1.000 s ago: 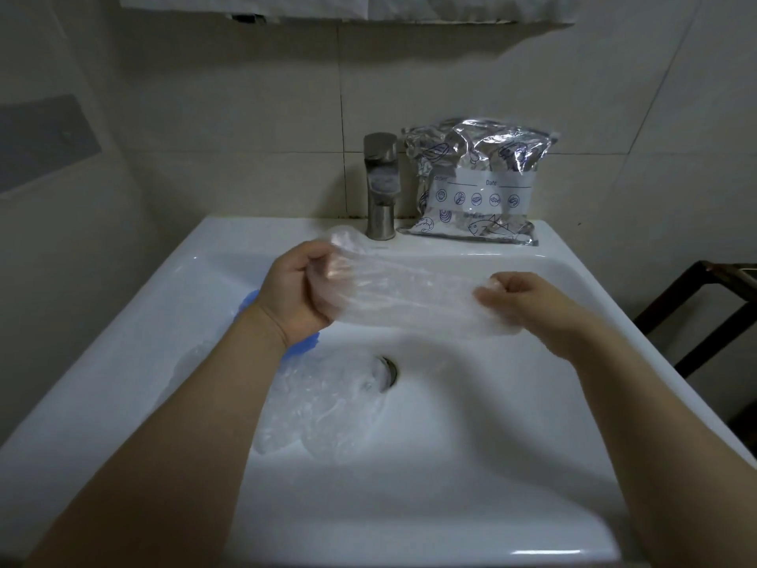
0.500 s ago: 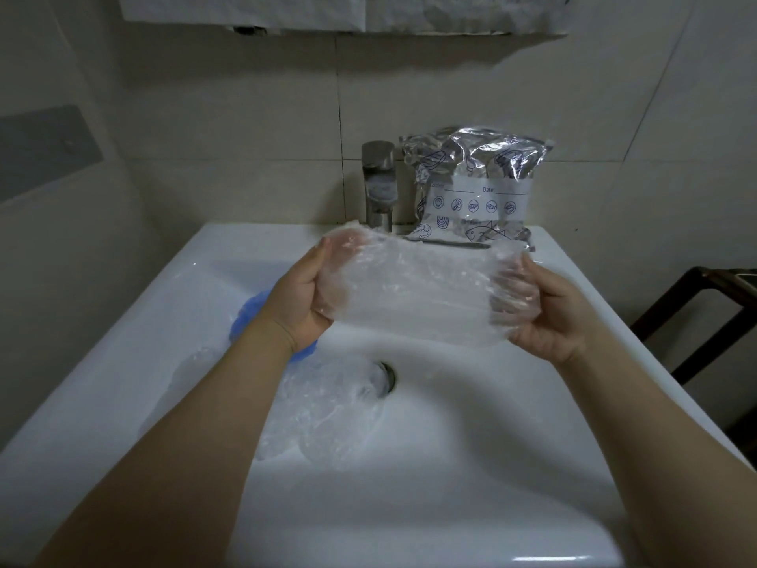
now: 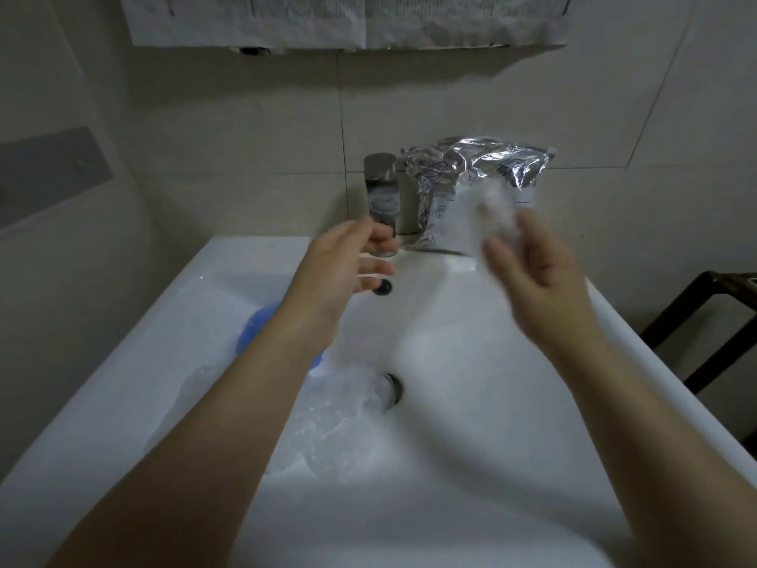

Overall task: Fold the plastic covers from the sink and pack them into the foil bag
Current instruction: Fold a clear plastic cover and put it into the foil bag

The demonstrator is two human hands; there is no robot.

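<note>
The right hand [image 3: 536, 272] is holding a bunched plastic cover [image 3: 487, 217], its grip closing around it, just in front of the foil bag [image 3: 475, 174] standing at the sink's [image 3: 123, 362] back edge beside the tap [image 3: 381, 190]. The left hand [image 3: 348, 260] is hovering empty with fingers apart, while more clear covers [image 3: 340, 428] are lying in the basin by the drain [image 3: 391, 389].

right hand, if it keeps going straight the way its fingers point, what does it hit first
Most likely the foil bag. The right hand, holding a blurred clear plastic cover, points up and away at the bag on the sink ledge. Blur leaves the gap between them unclear.
</note>
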